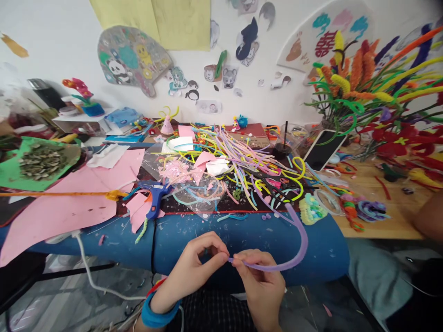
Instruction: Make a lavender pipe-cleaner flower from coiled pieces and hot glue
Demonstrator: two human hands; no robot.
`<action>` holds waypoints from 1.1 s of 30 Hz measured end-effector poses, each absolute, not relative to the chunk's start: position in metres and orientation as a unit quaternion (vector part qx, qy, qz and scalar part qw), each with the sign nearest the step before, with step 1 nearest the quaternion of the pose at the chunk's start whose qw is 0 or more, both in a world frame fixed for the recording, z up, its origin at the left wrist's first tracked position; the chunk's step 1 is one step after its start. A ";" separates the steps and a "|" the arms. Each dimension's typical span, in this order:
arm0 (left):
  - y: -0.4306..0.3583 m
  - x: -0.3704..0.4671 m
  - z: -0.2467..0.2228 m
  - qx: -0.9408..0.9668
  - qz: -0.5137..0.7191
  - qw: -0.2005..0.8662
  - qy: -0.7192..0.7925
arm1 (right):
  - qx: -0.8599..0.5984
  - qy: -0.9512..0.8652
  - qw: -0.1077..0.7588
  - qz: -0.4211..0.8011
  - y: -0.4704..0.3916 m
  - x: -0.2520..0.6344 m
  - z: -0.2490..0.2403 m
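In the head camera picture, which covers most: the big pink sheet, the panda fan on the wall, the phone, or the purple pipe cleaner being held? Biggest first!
1. Pink sheet
2. Panda fan
3. Phone and purple pipe cleaner: too alike to rank; the pipe cleaner is longer but thin.

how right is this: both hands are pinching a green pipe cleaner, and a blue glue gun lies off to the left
One thing is off: the pipe cleaner is purple, not green, as the head view shows. The left hand and right hand do pinch it, and the blue glue gun does lie off to the left.
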State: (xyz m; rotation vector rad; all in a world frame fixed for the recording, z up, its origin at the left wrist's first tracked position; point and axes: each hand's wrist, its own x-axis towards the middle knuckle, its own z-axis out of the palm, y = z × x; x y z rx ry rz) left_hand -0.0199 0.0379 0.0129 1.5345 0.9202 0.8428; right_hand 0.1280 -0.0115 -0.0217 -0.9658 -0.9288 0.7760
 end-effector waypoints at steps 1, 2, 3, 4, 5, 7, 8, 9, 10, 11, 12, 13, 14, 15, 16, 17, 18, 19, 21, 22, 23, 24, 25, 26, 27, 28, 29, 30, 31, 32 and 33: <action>0.036 -0.019 0.011 0.636 0.357 0.560 0.392 | -0.431 -0.425 0.716 0.347 -0.012 0.127 -0.022; 0.034 -0.018 0.011 0.627 0.357 0.569 0.394 | -0.428 -0.429 0.717 0.343 -0.012 0.126 -0.023; 0.034 -0.018 0.010 0.622 0.355 0.575 0.396 | -0.426 -0.432 0.718 0.340 -0.013 0.125 -0.022; 0.034 -0.018 0.011 0.623 0.351 0.577 0.395 | -0.426 -0.435 0.718 0.338 -0.013 0.125 -0.022; 0.035 -0.019 0.013 0.632 0.342 0.575 0.391 | -0.426 -0.438 0.716 0.338 -0.013 0.125 -0.021; 0.039 -0.023 0.019 0.669 0.314 0.565 0.367 | -0.427 -0.447 0.708 0.341 -0.013 0.127 -0.019; 0.041 -0.026 0.022 0.694 0.295 0.557 0.348 | -0.425 -0.455 0.702 0.344 -0.013 0.127 -0.018; 0.045 -0.029 0.026 0.717 0.276 0.550 0.327 | -0.421 -0.466 0.695 0.349 -0.013 0.128 -0.018; 0.049 -0.032 0.030 0.738 0.256 0.542 0.309 | -0.416 -0.477 0.688 0.354 -0.013 0.129 -0.018; 0.053 -0.034 0.034 0.761 0.235 0.529 0.294 | -0.412 -0.487 0.681 0.360 -0.013 0.130 -0.019; 0.057 -0.036 0.037 0.782 0.214 0.513 0.281 | -0.409 -0.497 0.672 0.366 -0.013 0.130 -0.020; 0.062 -0.038 0.040 0.803 0.193 0.495 0.270 | -0.410 -0.504 0.663 0.371 -0.013 0.131 -0.021; 0.066 -0.040 0.042 0.821 0.173 0.478 0.259 | -0.416 -0.513 0.651 0.374 -0.013 0.131 -0.022; 0.069 -0.040 0.044 0.834 0.154 0.466 0.250 | -0.423 -0.522 0.639 0.374 -0.013 0.131 -0.023; 0.072 -0.041 0.045 0.840 0.142 0.461 0.247 | -0.429 -0.528 0.632 0.371 -0.013 0.131 -0.024; 0.075 -0.040 0.046 0.839 0.137 0.465 0.249 | -0.430 -0.529 0.634 0.366 -0.013 0.131 -0.024; 0.076 -0.039 0.046 0.829 0.141 0.476 0.259 | -0.427 -0.522 0.644 0.361 -0.012 0.131 -0.024; 0.076 -0.038 0.045 0.812 0.153 0.493 0.273 | -0.423 -0.507 0.661 0.357 -0.012 0.130 -0.023; 0.073 -0.035 0.041 0.771 0.189 0.528 0.300 | -0.414 -0.460 0.704 0.350 -0.011 0.129 -0.021; 0.070 -0.033 0.038 0.752 0.207 0.545 0.310 | -0.414 -0.437 0.719 0.348 -0.011 0.128 -0.021; 0.066 -0.031 0.035 0.734 0.224 0.559 0.315 | -0.415 -0.419 0.731 0.345 -0.010 0.127 -0.021; 0.061 -0.029 0.031 0.717 0.242 0.570 0.321 | -0.415 -0.406 0.739 0.343 -0.010 0.126 -0.021; 0.056 -0.027 0.027 0.700 0.259 0.577 0.331 | -0.414 -0.400 0.744 0.340 -0.010 0.125 -0.022; 0.051 -0.025 0.023 0.684 0.281 0.579 0.343 | -0.414 -0.398 0.746 0.338 -0.010 0.125 -0.022; 0.046 -0.022 0.020 0.668 0.307 0.576 0.357 | -0.414 -0.398 0.746 0.337 -0.010 0.124 -0.023; 0.041 -0.020 0.017 0.654 0.329 0.573 0.369 | -0.416 -0.400 0.745 0.336 -0.010 0.123 -0.024; 0.037 -0.017 0.014 0.640 0.349 0.570 0.379 | -0.418 -0.401 0.743 0.335 -0.010 0.123 -0.024; 0.034 -0.015 0.013 0.626 0.364 0.569 0.389 | -0.420 -0.402 0.742 0.334 -0.010 0.122 -0.023; 0.032 -0.013 0.012 0.615 0.375 0.569 0.396 | -0.421 -0.404 0.741 0.332 -0.010 0.122 -0.023; 0.030 -0.012 0.011 0.606 0.383 0.569 0.403 | -0.422 -0.407 0.740 0.329 -0.010 0.121 -0.022; 0.029 -0.011 0.011 0.602 0.386 0.568 0.407 | -0.422 -0.411 0.739 0.326 -0.010 0.121 -0.021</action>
